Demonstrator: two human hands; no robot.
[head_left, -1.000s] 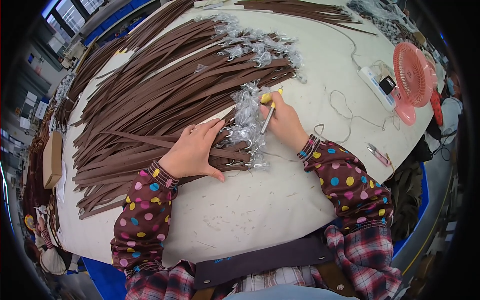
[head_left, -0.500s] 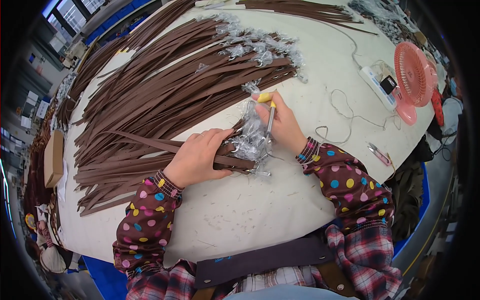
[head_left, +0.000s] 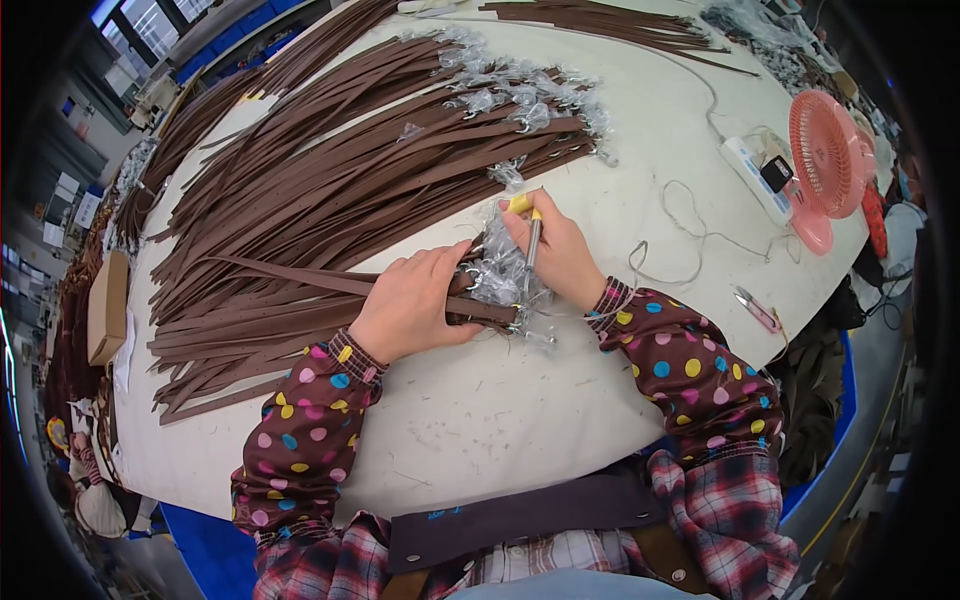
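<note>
A bundle of brown straps [head_left: 250, 335] lies across the table, its ends with metal buckles wrapped in clear plastic film [head_left: 497, 272]. My left hand [head_left: 412, 300] is closed over these straps just left of the film, thumb below and fingers above. In a pinch grip my right hand [head_left: 560, 245] holds a slim corded metal pen tool [head_left: 533, 245], tip down at the wrapped ends. Yellow tape covers a finger of that hand. What the tip touches is too small to make out.
Beyond my hands spreads a larger pile of brown straps [head_left: 350, 170] with film-wrapped ends. On the right are a white power strip [head_left: 755, 180], a pink fan [head_left: 828, 155] and small pink-handled snips [head_left: 757, 308]. A thin cord [head_left: 690, 225] loops near my right wrist. A cardboard box [head_left: 107, 308] stands left.
My left hand has shifted slightly right and up along the straps, toward the wrapped ends. The pen tool in my right hand has moved slightly left and down.
</note>
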